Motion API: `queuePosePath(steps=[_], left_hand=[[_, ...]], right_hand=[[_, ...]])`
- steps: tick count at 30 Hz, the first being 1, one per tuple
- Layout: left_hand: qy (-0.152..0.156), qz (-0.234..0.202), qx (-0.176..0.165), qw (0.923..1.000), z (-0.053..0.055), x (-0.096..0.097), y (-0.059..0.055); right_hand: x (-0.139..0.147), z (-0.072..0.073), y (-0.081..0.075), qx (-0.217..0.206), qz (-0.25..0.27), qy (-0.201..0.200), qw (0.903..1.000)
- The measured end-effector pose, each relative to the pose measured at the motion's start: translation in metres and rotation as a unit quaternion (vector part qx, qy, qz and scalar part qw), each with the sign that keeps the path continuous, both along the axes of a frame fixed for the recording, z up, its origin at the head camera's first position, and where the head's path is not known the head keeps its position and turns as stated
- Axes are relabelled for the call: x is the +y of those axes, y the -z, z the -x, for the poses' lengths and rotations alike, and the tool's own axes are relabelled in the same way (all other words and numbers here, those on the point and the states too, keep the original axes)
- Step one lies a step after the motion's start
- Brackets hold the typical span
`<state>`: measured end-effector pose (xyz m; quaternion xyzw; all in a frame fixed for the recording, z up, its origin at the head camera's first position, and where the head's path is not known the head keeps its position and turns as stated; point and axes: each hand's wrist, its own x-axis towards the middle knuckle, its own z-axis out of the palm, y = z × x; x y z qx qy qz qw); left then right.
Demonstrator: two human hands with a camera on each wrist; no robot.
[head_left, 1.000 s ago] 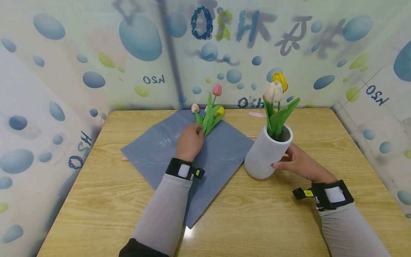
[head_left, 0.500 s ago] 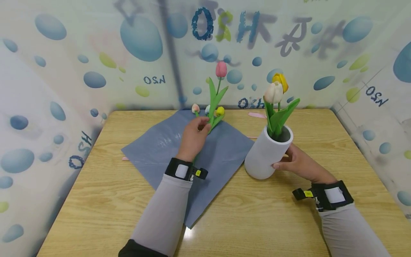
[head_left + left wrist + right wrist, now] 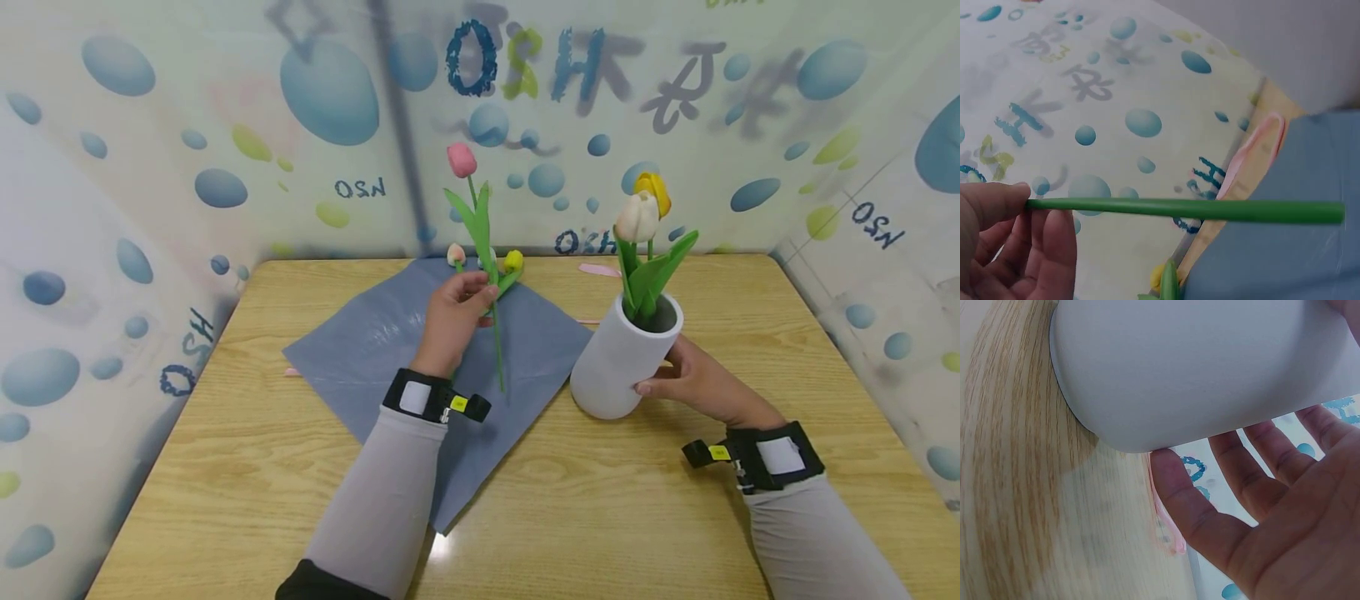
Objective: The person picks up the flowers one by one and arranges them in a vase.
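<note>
In the head view my left hand (image 3: 453,323) pinches the green stem of a pink tulip (image 3: 462,160), raised over the wrapping sheet with its bloom up. The left wrist view has the bare stem (image 3: 1210,209) running out from between thumb and fingers. My right hand (image 3: 708,385) grips a white vase (image 3: 618,367), which leans to the right on its base edge. Inside the vase stand a white tulip (image 3: 637,218) and a yellow tulip (image 3: 656,193). In the right wrist view, fingertips (image 3: 1169,465) rest along the vase wall (image 3: 1197,375).
A grey-blue wrapping sheet (image 3: 390,350) lies on the wooden table (image 3: 240,467). At its far corner lie a small pale pink tulip (image 3: 456,253) and a small yellow tulip (image 3: 513,261), beside a whitish bloom. Pink ribbon (image 3: 600,269) shows near the patterned backdrop (image 3: 262,125).
The left hand has lifted the pink tulip up off the sheet, and its bloom has swung left while the stem's lower end came into view. The right hand and vase stay put.
</note>
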<state>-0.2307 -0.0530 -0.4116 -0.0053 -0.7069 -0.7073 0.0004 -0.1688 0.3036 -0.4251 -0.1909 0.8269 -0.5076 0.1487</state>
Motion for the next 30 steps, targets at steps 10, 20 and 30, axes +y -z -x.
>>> queuePosePath(steps=[10,20,30], left_hand=[[-0.010,-0.116,-0.041,0.9923,0.0033,0.0018,-0.0018],[-0.008,-0.179,-0.055,0.9824,0.0018,0.0039,-0.0030],[-0.031,-0.254,-0.048,0.9656,0.0007,0.0100,-0.0066]], right_hand=[[0.0002,0.0011,0.0012,0.003,0.002,-0.003,1.0000],[0.0007,0.0013,0.0019,0.006,0.003,-0.005,1.0000],[0.0006,0.0017,0.0018,0.005,0.008,-0.006,0.9999]])
